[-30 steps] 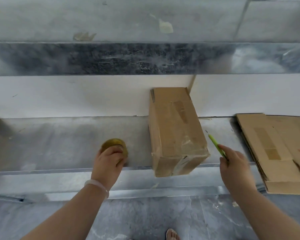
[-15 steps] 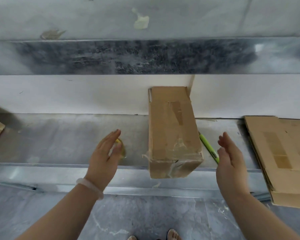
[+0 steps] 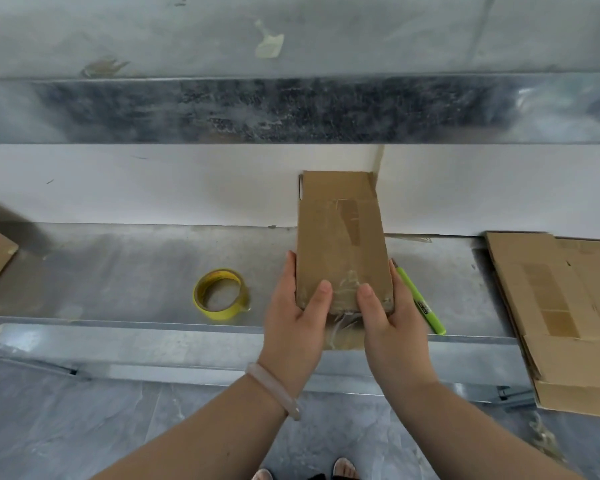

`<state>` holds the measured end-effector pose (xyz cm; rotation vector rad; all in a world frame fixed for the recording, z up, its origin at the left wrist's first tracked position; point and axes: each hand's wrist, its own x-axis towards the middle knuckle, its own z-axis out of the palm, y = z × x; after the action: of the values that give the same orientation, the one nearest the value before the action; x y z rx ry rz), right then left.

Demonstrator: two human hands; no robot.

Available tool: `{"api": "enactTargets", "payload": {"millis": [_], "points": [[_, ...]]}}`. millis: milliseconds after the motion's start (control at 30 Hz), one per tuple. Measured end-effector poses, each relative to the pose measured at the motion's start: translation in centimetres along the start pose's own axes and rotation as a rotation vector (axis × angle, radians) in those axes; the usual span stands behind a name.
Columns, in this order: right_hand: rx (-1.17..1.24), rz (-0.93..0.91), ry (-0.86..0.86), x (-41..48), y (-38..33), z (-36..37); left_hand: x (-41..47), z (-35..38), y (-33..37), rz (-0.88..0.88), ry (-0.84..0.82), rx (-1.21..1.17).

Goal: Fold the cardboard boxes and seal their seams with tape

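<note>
Head view: cardboard box (image 3: 340,244) on metal shelf (image 3: 118,265), long axis near-to-far, far end at the wall. Left hand (image 3: 297,323) and right hand (image 3: 387,320) clamp its near end, thumbs on top.

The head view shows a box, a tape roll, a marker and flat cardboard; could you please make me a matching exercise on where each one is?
Things: 1 cardboard box; 2 tape roll; 3 green marker; 4 flattened cardboard.
Places: A far right of the metal shelf; B gripped by the left hand and right hand; C just right of the right hand; D left of the left hand.
Pairs: 1-B, 2-D, 3-C, 4-A.
</note>
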<state>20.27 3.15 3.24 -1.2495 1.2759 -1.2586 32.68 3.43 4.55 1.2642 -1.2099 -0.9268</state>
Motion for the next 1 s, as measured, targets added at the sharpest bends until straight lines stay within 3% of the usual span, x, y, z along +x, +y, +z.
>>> {"api": "enactTargets", "payload": {"millis": [133,400,567,733,900,1000], "points": [[0.058,-0.001,-0.041,-0.2,0.6,-0.6,-0.5,-0.6,-0.9,0.021,-0.028,0.007],[-0.079,-0.056,-0.052,0.0,2.0,-1.0,-0.3,-1.3,-2.0,0.108,-0.114,0.259],[0.144,0.008,-0.072,0.0,1.8,-1.0,-0.5,-0.6,-1.7,0.048,-0.051,0.039],[0.137,0.018,-0.064,-0.2,2.5,-1.2,-1.0,0.1,-2.0,-0.02,0.053,0.042],[0.103,0.043,-0.141,-0.2,2.4,-2.0,-1.3,-0.4,-2.0,-0.015,-0.015,-0.038],[0.057,0.041,-0.193,-0.5,2.1,-2.2,-1.6,-1.1,-2.5,0.068,-0.089,0.108]]}}
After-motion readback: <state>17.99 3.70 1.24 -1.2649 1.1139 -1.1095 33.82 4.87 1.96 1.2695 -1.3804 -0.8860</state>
